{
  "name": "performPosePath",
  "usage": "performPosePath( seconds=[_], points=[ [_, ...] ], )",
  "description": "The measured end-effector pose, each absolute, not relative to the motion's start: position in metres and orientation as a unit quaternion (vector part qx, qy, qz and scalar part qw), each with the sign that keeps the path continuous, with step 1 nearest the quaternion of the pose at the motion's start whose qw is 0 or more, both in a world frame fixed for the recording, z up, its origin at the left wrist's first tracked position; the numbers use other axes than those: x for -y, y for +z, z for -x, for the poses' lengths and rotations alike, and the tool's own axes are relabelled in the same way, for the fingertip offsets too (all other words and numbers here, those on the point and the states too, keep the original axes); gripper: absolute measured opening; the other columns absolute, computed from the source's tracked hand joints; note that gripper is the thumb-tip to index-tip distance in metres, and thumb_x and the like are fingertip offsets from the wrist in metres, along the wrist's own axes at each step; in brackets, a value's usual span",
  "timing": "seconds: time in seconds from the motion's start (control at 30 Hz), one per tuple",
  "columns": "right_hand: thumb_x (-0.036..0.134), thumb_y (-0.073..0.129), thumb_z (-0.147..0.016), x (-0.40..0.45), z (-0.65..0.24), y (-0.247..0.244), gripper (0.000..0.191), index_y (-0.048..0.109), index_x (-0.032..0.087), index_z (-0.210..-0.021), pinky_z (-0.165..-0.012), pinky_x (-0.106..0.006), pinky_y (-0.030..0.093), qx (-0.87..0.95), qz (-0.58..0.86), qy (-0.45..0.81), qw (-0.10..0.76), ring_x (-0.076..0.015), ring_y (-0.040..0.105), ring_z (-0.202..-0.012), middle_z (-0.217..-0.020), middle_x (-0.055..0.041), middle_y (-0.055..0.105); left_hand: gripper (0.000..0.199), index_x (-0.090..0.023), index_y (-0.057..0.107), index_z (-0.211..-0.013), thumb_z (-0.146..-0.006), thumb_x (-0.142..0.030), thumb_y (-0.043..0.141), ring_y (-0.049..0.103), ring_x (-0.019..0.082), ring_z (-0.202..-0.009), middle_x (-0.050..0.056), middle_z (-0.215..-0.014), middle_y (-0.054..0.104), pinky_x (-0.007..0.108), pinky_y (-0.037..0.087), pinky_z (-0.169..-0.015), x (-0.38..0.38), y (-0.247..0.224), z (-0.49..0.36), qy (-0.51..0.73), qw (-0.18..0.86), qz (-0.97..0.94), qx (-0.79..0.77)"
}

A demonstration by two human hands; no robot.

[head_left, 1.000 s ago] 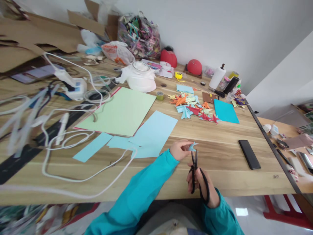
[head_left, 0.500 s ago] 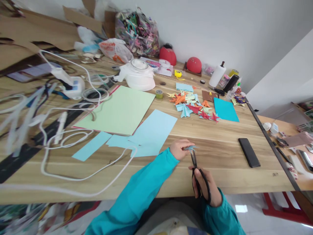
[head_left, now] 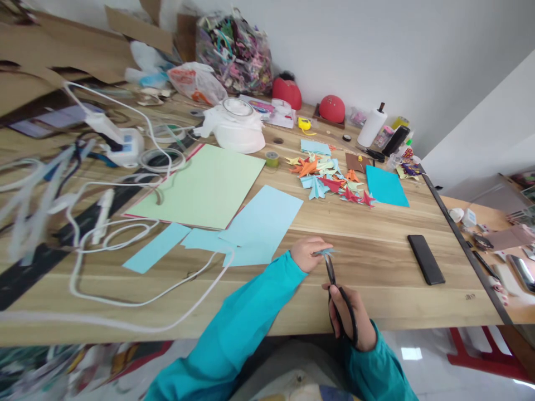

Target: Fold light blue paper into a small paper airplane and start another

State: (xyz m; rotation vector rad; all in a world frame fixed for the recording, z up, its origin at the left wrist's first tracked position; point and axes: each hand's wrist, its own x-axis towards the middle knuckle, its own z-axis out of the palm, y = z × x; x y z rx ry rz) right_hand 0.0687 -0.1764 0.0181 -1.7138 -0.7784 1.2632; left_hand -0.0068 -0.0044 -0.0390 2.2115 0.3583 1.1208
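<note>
Near the front of the wooden table, my left hand (head_left: pixel 308 254) pinches a small light-blue piece of folded paper (head_left: pixel 326 252) at its fingertips. My right hand (head_left: pixel 353 314) grips black-handled scissors (head_left: pixel 331 273), whose blades point up and touch or nearly touch the paper's lower edge. The blades look closed or almost so. Left of my left hand lie light-blue sheets (head_left: pixel 267 223) and a light-blue strip (head_left: pixel 156 248). Behind my hands sits a pile of folded paper pieces (head_left: pixel 317 181) in orange, red, blue and yellow.
A pale green sheet (head_left: pixel 204 186) and white cables (head_left: pixel 146 305) lie to the left. On the right are a black phone (head_left: pixel 426 260) and a turquoise sheet (head_left: pixel 387 186). A thread spool (head_left: pixel 272 159), a yellow tape measure (head_left: pixel 305 123) and red pincushions (head_left: pixel 331 108) stand farther back.
The scissors' blades and handles have drawn closer together. My left hand keeps its hold on the paper, nearly unmoved.
</note>
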Motion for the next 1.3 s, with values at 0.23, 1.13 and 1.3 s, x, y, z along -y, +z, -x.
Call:
performPosePath(
  seconds=[0.23,1.13,1.3],
  points=[
    [0.068,0.043,-0.076,0.177,-0.070,0.020,0.068,0.058,0.009,-0.104,-0.026,-0.016,0.028,0.308,0.680,0.502,0.437,-0.0040,0.036,-0.028,-0.046,0.0077,0.043,0.022,-0.016,0.071,-0.091,-0.071,-0.021,0.066,0.057,0.011,-0.059,0.006,-0.078,0.068,0.022,0.047,-0.053,0.008,-0.030,0.008,0.392,0.415,-0.801,-0.183],
    [0.055,0.044,-0.085,0.188,-0.080,0.039,0.055,0.056,0.007,-0.108,-0.028,-0.016,0.025,0.330,0.598,0.550,0.480,-0.0041,0.037,-0.028,-0.045,0.0063,0.046,0.046,-0.009,0.068,-0.080,-0.046,-0.034,0.084,0.052,0.006,-0.045,0.003,-0.062,0.067,0.016,0.038,-0.041,0.009,-0.011,0.014,0.254,0.812,-0.483,-0.208],
    [0.057,0.043,-0.085,0.190,-0.080,0.040,0.056,0.056,0.007,-0.107,-0.028,-0.017,0.025,0.344,0.608,0.546,0.462,-0.0042,0.037,-0.027,-0.045,0.0063,0.045,0.042,-0.009,0.069,-0.078,-0.046,-0.033,0.084,0.051,0.006,-0.043,0.004,-0.063,0.067,0.017,0.038,-0.041,0.008,-0.006,0.016,0.259,0.806,-0.493,-0.201]
  ],
)
